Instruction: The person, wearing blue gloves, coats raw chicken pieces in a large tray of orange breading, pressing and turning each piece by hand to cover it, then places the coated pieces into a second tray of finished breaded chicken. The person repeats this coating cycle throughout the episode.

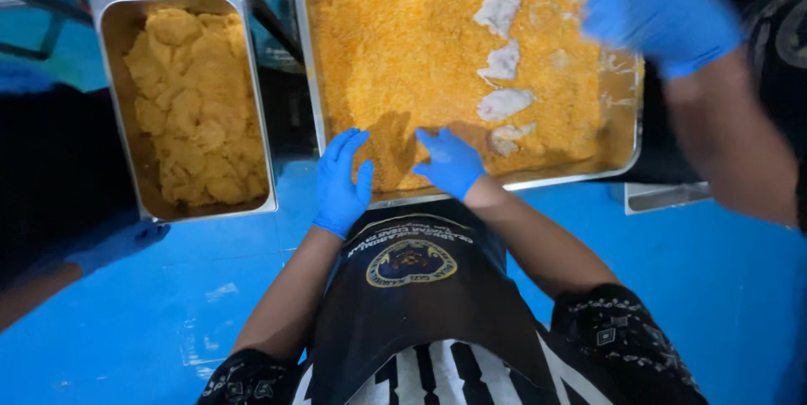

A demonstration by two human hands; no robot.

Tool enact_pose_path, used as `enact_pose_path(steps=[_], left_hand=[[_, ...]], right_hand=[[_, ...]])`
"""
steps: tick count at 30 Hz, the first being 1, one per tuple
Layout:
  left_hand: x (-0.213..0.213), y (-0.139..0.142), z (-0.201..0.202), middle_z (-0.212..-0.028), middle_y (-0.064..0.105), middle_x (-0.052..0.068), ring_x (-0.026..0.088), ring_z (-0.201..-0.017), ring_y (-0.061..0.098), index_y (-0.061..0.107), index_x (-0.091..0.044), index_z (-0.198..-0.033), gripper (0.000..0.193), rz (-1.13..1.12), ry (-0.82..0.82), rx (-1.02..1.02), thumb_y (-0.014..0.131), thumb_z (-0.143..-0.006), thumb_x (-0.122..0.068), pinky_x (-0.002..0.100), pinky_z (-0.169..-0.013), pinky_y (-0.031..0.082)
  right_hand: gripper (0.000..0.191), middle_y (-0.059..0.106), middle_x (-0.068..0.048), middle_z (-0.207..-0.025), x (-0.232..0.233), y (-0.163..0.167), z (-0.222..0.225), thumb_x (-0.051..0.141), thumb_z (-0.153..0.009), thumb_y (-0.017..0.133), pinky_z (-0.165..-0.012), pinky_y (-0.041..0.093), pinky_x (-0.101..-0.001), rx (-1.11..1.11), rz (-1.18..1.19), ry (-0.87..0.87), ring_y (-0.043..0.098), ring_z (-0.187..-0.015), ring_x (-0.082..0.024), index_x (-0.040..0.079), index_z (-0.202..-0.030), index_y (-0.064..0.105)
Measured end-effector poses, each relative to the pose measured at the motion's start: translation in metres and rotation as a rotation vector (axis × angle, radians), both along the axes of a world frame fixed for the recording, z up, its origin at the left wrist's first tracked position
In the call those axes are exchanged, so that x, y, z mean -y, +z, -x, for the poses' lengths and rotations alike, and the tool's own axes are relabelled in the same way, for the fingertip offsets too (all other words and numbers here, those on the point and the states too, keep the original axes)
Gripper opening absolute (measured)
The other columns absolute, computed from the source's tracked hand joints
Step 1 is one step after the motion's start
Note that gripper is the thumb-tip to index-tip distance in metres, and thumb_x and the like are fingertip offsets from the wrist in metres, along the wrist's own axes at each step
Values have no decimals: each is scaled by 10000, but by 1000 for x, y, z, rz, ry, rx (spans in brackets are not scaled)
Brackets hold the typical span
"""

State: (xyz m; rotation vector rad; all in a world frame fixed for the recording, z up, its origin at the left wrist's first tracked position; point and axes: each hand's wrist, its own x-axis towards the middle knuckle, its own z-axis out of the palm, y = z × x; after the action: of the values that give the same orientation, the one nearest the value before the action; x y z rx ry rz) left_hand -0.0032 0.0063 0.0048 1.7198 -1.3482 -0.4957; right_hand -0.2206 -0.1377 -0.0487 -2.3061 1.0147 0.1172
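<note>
We press left hand (342,182) and right hand (450,161), both flat, fingers spread, gripping nothing, into orange crumbs at near edge of breading tray (626,153). Four raw white fillets (503,61) lie uncoated toward tray's right side. Side pan (113,102) at left heaped with breaded pieces (195,102). Co-worker's gloved hand (656,10) over far right corner.

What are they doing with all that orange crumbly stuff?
A person in blue gloves is working at a big metal tray full of orange crumbs. Their left hand rests at the tray's near rim, and their right hand presses flat on the crumbs. Several pale, uncoated pieces lie on the crumbs. A smaller pan to the left holds coated pieces. Another person's gloved hand reaches over the tray's far corner.
</note>
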Motion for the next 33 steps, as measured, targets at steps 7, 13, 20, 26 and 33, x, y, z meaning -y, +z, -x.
enact_pose_path(steps=[7, 13, 20, 26, 33], left_hand=[[0, -5, 1, -1429, 570, 210, 405, -1328, 550, 578, -83, -1419, 470, 14, 0, 10, 661, -960, -147, 479, -1114, 448], [2, -4, 1, -1423, 572, 211, 402, -1323, 551, 581, -81, -1408, 464, 29, -4, 16, 661, -955, -139, 482, -1113, 446], [1, 1, 1, -1415, 581, 214, 413, -1309, 559, 598, -75, -1390, 465, 13, -2, 10, 670, -934, -131, 481, -1101, 451], [2, -1, -2, -1385, 601, 219, 411, -1293, 573, 612, -70, -1353, 425, 10, -10, 1, 681, -939, -134, 480, -1094, 459], [8, -2, -2, -1332, 635, 217, 414, -1237, 607, 630, -63, -1315, 407, 48, -16, 7, 688, -922, -152, 477, -1047, 480]], right_hand=[[610, 599, -245, -1234, -34, 21, -40, 277, -731, 794, -849, 533, -536, 87, 89, 138, 608, -1108, -452, 135, -1301, 631], [426, 651, -178, -1159, -39, 24, -59, 287, -822, 765, -835, 545, -512, -14, 17, 248, 632, -1075, -401, 163, -1227, 713], [462, 655, -212, -1083, -38, 20, -64, 406, -791, 777, -809, 539, -522, -11, -112, 198, 658, -971, -420, 134, -1163, 735], [362, 716, -186, -1051, -36, 6, -70, 398, -794, 738, -813, 554, -519, -51, -190, 193, 687, -947, -415, 180, -1079, 785], [371, 739, -194, -1073, -30, -7, -71, 368, -794, 729, -839, 553, -512, 21, -267, 296, 695, -966, -416, 134, -1079, 771]])
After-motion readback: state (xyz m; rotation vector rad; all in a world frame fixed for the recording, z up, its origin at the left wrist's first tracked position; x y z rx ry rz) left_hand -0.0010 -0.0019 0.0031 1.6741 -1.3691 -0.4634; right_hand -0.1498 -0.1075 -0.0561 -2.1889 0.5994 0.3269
